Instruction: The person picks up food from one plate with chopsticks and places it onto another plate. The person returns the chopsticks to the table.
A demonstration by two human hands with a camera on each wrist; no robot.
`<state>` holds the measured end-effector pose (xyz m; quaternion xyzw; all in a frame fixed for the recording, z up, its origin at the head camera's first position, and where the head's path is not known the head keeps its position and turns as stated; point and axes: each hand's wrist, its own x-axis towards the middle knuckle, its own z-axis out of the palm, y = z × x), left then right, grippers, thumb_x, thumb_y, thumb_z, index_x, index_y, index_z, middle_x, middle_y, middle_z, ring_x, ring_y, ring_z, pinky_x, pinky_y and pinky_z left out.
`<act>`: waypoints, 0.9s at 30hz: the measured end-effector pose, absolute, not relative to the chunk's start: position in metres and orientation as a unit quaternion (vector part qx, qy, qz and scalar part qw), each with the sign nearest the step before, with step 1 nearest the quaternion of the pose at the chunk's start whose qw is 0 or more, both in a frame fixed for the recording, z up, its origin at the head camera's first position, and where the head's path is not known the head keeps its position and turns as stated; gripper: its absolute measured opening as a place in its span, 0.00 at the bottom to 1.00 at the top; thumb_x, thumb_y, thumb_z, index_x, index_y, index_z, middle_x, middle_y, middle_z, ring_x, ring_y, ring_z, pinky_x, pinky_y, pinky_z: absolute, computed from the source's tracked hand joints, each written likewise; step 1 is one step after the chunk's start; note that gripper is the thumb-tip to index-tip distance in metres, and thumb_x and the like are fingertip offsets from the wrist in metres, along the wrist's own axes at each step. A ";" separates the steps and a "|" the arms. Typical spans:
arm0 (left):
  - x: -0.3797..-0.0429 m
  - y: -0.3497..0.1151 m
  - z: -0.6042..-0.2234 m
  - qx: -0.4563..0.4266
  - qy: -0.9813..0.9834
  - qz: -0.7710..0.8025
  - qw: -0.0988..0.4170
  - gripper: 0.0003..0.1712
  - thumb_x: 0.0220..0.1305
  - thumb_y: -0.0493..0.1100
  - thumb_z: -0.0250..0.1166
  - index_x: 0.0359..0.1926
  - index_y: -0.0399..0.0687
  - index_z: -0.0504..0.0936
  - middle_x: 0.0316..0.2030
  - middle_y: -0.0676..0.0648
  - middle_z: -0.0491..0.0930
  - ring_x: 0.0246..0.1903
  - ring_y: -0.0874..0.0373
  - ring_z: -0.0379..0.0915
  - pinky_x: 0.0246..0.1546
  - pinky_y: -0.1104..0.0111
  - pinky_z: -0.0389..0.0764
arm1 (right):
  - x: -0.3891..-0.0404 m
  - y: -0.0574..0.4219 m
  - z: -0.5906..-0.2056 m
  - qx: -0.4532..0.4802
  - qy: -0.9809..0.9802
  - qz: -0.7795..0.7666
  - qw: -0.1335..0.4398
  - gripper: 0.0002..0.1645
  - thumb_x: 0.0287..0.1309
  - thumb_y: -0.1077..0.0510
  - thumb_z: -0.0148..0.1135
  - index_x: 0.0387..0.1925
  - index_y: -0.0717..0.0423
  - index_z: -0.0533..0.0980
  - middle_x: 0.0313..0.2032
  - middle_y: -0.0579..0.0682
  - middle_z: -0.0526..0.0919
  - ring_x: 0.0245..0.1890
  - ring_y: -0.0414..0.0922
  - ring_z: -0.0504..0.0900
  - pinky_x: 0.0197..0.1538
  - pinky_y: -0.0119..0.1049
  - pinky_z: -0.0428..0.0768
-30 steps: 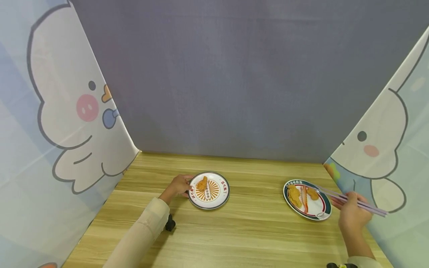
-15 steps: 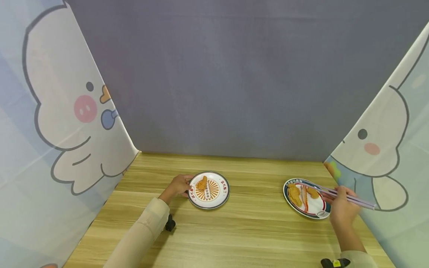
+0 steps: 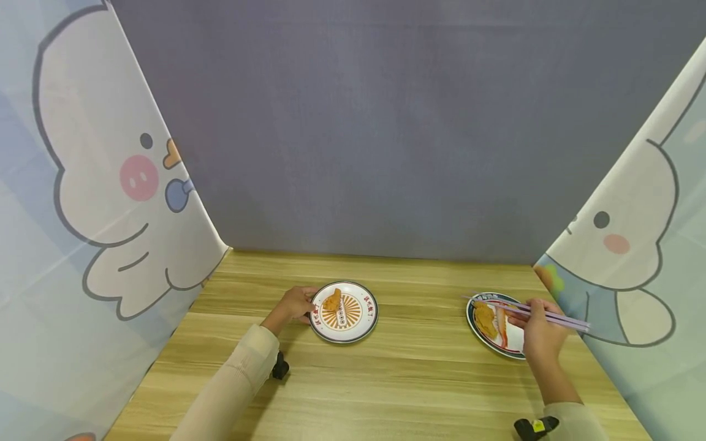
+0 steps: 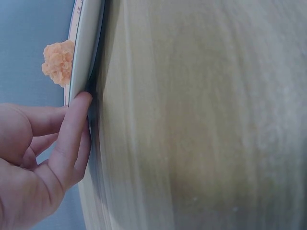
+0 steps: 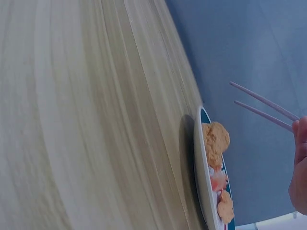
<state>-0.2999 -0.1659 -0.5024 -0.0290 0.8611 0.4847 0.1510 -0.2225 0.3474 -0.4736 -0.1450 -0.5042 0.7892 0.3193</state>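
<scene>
My left hand pinches the left rim of a round white plate with an orange sunburst print. On that plate lies one piece of fried chicken. My right hand holds a pair of pale purple chopsticks above a second, green-and-white plate. Their tips point left and stand apart with nothing between them in the right wrist view. This plate bears a large fried piece, a red-and-white strip and a smaller fried piece, which my right hand hides in the head view.
Both plates stand on a wood-grain table. A grey cloth wall rises behind it, with cartoon-printed sheets at either side. Each wrist wears a black camera mount, such as the left one.
My right hand has moved left with the chopsticks, so their tips now reach past the plate's far left edge. The left hand and its plate have stayed in place.
</scene>
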 end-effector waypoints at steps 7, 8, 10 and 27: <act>-0.300 -0.165 -0.503 -0.034 0.858 0.491 0.149 0.34 0.65 0.26 0.63 0.71 0.40 0.71 0.53 0.32 0.78 0.34 0.51 0.85 0.31 0.64 0.93 | -0.228 0.336 -0.478 -0.128 -0.501 0.801 0.300 0.11 0.74 0.64 0.53 0.33 0.68 0.74 0.20 0.54 0.85 0.16 0.44 0.87 0.16 0.34 0.86; -0.300 -0.165 -0.502 -0.033 0.858 0.491 0.148 0.33 0.65 0.26 0.63 0.71 0.40 0.71 0.53 0.32 0.78 0.34 0.51 0.85 0.31 0.64 0.93 | -0.229 0.335 -0.478 -0.130 -0.506 0.800 0.296 0.11 0.74 0.64 0.52 0.34 0.67 0.74 0.20 0.53 0.85 0.16 0.44 0.87 0.16 0.33 0.86; -0.300 -0.165 -0.503 -0.032 0.859 0.489 0.147 0.33 0.65 0.26 0.63 0.71 0.40 0.71 0.53 0.32 0.79 0.34 0.51 0.85 0.30 0.64 0.93 | -0.230 0.332 -0.479 -0.133 -0.515 0.797 0.287 0.11 0.74 0.63 0.52 0.33 0.65 0.74 0.21 0.52 0.85 0.16 0.43 0.87 0.16 0.32 0.86; -0.300 -0.165 -0.503 -0.033 0.863 0.483 0.147 0.34 0.65 0.27 0.64 0.72 0.41 0.71 0.53 0.32 0.78 0.33 0.52 0.85 0.30 0.65 0.93 | -0.240 0.299 -0.481 -0.101 -0.532 0.798 0.265 0.14 0.75 0.62 0.54 0.33 0.68 0.75 0.22 0.51 0.86 0.17 0.42 0.87 0.16 0.33 0.86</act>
